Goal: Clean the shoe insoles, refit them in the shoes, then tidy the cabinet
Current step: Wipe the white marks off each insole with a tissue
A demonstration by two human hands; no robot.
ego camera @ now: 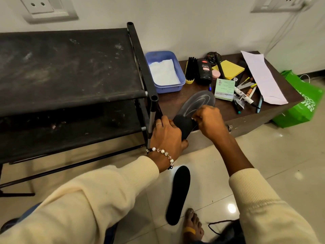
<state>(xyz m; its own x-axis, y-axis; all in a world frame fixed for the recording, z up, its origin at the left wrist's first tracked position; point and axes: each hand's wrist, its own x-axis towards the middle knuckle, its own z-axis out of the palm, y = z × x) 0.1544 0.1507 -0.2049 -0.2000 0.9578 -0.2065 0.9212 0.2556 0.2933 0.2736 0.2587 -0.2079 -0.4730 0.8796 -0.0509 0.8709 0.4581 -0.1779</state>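
**Insole in hand: position and clearances**

The insole (191,111) being worked on is held up between both hands, over the front edge of the low brown cabinet (249,118). Its long axis runs from lower left to upper right: the dark end sits in the left hand (167,136), and the grey patterned end points away toward the items on the cabinet top. The left hand is curled around the near end and grips it. The right hand (209,120) has its fingers bent at the insole's right edge, near the middle; it appears to pinch or rub there, but whether it holds a cloth or only the insole cannot be told.

A second insole (178,194) lies flat on the tiled floor, lengthwise toward the person, below and between the forearms. It is nearer the right hand's side, close to a bare foot (193,224).

Surroundings:
- A black shoe rack (70,67) stands immediately left of the left hand; its corner post is the closest obstruction.
- A blue tray (181,71) holding white tissue sits just beyond the insole's far end.
- A shoe brush (190,71), a polish bottle (204,72) and loose stationery crowd the cabinet top to the right.

No shoes are visible, so refitting is judged to come later.
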